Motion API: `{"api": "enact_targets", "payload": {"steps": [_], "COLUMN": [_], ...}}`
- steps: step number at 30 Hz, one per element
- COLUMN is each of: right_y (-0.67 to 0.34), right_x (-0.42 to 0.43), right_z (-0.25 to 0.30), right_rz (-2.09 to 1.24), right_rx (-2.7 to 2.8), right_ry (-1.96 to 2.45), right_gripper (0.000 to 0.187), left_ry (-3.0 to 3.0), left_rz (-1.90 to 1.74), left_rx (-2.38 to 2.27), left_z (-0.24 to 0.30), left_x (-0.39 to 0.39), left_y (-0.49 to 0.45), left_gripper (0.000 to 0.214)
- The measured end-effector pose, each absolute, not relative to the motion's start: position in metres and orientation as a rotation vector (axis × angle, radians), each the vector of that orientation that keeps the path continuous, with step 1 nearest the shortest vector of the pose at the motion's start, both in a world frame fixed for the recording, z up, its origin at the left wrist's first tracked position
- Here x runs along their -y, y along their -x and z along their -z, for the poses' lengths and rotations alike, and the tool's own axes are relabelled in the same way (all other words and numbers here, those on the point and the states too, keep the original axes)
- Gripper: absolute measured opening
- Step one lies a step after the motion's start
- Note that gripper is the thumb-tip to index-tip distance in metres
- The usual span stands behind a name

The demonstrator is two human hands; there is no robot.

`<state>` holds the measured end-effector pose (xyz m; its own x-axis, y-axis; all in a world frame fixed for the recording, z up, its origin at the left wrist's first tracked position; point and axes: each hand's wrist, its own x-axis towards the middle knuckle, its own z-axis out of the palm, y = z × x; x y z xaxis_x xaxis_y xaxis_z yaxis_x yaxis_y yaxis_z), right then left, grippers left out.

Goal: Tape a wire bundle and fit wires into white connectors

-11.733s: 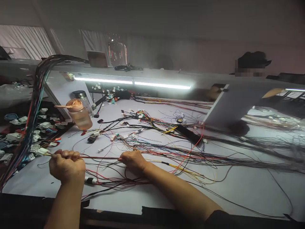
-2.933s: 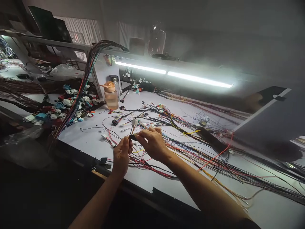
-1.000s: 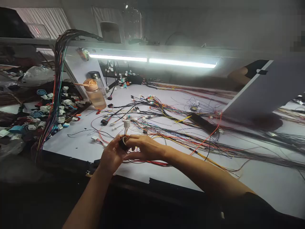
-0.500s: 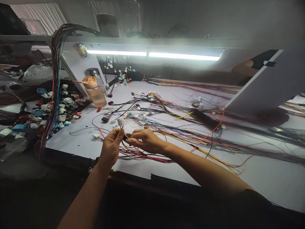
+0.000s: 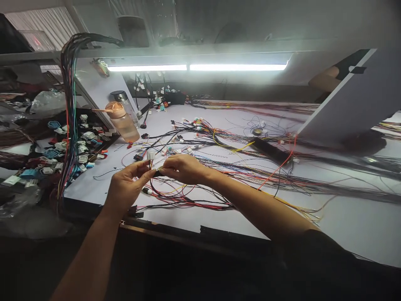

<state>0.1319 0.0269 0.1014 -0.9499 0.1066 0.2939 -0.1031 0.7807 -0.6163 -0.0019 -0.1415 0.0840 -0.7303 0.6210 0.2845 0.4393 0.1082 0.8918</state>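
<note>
My left hand (image 5: 127, 184) pinches the wires just below a white connector (image 5: 151, 155), which stands upright above the thumb and forefinger. Close against its fingertips, my right hand (image 5: 184, 168) is closed around a small roll of black tape (image 5: 159, 172), mostly covered by the fingers. From the pinched spot the dark wires curve down to a loose bundle of red and black wires (image 5: 188, 202) on the white table. A second small connector (image 5: 147, 190), black and white, lies just under the left hand.
A water bottle (image 5: 125, 127) stands at the back left, beside a hanging wire bundle (image 5: 69, 104) and a heap of connectors (image 5: 83, 146). Long wire harnesses (image 5: 250, 167) stretch rightward across the table. A slanted white panel (image 5: 344, 96) rises at the right.
My left hand has shifted left and turned flatter, carrying the white connector left. My right hand has come in closer, and the tape roll is turned and more covered. The view has shifted slightly.
</note>
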Motion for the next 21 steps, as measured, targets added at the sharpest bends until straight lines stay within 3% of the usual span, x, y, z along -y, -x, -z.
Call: {"api": "enact_targets", "payload": {"steps": [6,11,21], "right_y": [-0.128,-0.126,-0.106], "right_x": [-0.016,-0.018,-0.032], "right_z": [-0.097,-0.095,-0.087], "right_rz": [-1.149,-1.276,-1.866], "right_rx": [2.527,2.478,2.369], "right_ry": [0.163,0.079,-0.297], "right_gripper": [0.043,0.042,0.051], "left_ry": [-0.889,-0.984,-1.382], "left_rz": [-1.986,-2.058,-1.718], "left_rx": [-1.992,-1.98,-2.347], "left_z": [-0.085,-0.092,-0.119], "left_x": [0.141,0.142,0.156], "left_y": [0.002,-0.013,-0.024], "left_gripper": [0.033,0.028,0.014]}}
